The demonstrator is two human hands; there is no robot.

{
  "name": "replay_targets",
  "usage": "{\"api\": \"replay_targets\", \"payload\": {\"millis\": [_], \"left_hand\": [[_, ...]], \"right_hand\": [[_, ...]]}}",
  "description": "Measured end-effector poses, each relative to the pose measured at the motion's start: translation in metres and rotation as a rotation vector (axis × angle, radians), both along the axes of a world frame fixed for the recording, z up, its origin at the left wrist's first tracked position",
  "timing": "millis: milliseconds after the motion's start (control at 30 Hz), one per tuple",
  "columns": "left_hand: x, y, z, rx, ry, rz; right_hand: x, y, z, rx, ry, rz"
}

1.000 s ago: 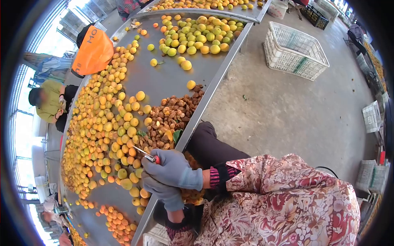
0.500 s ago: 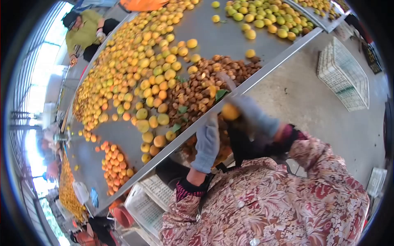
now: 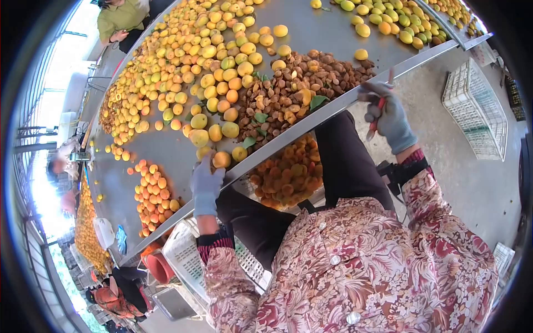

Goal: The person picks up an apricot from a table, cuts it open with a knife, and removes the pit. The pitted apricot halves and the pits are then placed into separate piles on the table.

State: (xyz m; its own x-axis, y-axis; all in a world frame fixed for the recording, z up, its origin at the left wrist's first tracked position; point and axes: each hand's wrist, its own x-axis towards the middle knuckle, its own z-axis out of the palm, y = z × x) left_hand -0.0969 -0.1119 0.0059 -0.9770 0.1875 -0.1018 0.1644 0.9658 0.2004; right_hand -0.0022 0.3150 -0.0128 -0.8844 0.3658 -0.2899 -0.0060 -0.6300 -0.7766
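Right hand (image 3: 393,119): grey knit glove, at the edge of the smooth metal tabletop (image 3: 294,26). Fingers curled round a red-handled tool (image 3: 381,104), slim and hard. Its long axis runs steeply, near end slanting down toward the wearer's lap. Thin blurred shape juts past the fingers on the far side; blade or fingertip, cannot tell.

Left hand (image 3: 206,186): same glove, reaching over the rim, fingers among the nearest yellow fruit (image 3: 222,160), round, smooth-skinned. Cannot tell whether they are clamped on one.

Between the two sets of fingers: rough brown pits (image 3: 272,102) heaped on the metal, a few flat green leaves (image 3: 318,102) mixed in; below the rim, soft-looking orange fruit (image 3: 288,175). Nearer the body from the left fingers: white lattice crate (image 3: 191,252).
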Motion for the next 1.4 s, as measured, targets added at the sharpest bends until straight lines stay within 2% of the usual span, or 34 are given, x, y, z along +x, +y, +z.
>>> {"api": "replay_targets", "payload": {"millis": [67,133,167,233,300,333,400,433,500,533,600,733,800,867,933,1000,1033,1100,1133,1200,1233,1333,1400], "left_hand": [[-0.011,0.012,0.003,-0.067,-0.088,0.037],[-0.019,0.022,0.003,-0.131,-0.168,0.077],[-0.019,0.027,0.002,-0.134,-0.122,0.077],[-0.014,0.028,0.004,-0.144,-0.075,0.079],[-0.005,0.025,0.011,0.428,0.024,0.048],[0.006,0.035,0.022,0.425,0.02,0.046],[0.031,0.057,0.045,1.424,-0.065,-0.048],[0.038,0.066,0.052,1.426,-0.057,-0.044],[0.049,0.081,0.061,1.976,-0.27,-0.047],[0.053,0.086,0.064,1.98,-0.279,-0.05],[0.06,0.091,0.068,2.168,-0.456,-0.139],[0.065,0.089,0.063,2.248,-0.596,-0.132],[0.068,0.089,0.059,2.381,-0.736,-0.204],[0.069,0.089,0.052,2.375,-0.706,-0.225],[0.069,0.089,0.049,2.369,-0.675,-0.243],[0.069,0.089,0.049,2.224,-0.554,-0.384],[0.07,0.09,0.05,2.228,-0.555,-0.382],[0.073,0.092,0.059,2.041,-0.435,-0.231],[0.075,0.093,0.066,2.044,-0.433,-0.23],[0.079,0.098,0.079,1.434,-0.063,-0.126],[0.082,0.097,0.08,1.345,-0.045,-0.098],[0.081,0.094,0.08,1.218,-0.063,-0.198],[0.093,0.107,0.09,1.312,-0.091,-0.148]], "right_hand": [[0.008,-0.022,0.003,-0.003,-0.057,0.048],[0.018,-0.051,0.026,0.523,-0.11,0.336],[0.017,-0.06,0.035,0.523,-0.107,0.335],[0.015,-0.076,0.049,0.191,-0.225,0.43],[0.011,-0.09,0.056,0.195,-0.249,0.498],[0.012,-0.097,0.06,0.201,-0.282,0.577],[0.013,-0.109,0.079,0.254,-0.276,0.65],[0.014,-0.115,0.088,0.29,-0.245,0.702],[0.015,-0.118,0.096,0.282,-0.182,0.793],[0.018,-0.118,0.098,0.285,-0.187,0.786],[0.021,-0.119,0.103,0.281,-0.155,0.847],[0.03,-0.123,0.112,0.336,-0.128,0.817],[0.033,-0.124,0.113,0.342,-0.111,0.84],[0.036,-0.124,0.116,0.348,-0.094,0.864],[0.04,-0.125,0.124,0.284,-0.194,0.947],[0.044,-0.131,0.118,0.296,-0.125,0.92],[0.046,-0.133,0.117,0.307,-0.05,0.893],[0.046,-0.131,0.126,0.286,-0.089,0.875],[0.046,-0.13,0.13,0.264,-0.125,0.856],[0.044,-0.133,0.13,0.262,-0.161,0.84],[0.044,-0.133,0.128,0.254,-0.199,0.82],[0.04,-0.133,0.122,0.278,-0.142,0.917],[0.041,-0.137,0.118,0.279,-0.148,0.914]]}}
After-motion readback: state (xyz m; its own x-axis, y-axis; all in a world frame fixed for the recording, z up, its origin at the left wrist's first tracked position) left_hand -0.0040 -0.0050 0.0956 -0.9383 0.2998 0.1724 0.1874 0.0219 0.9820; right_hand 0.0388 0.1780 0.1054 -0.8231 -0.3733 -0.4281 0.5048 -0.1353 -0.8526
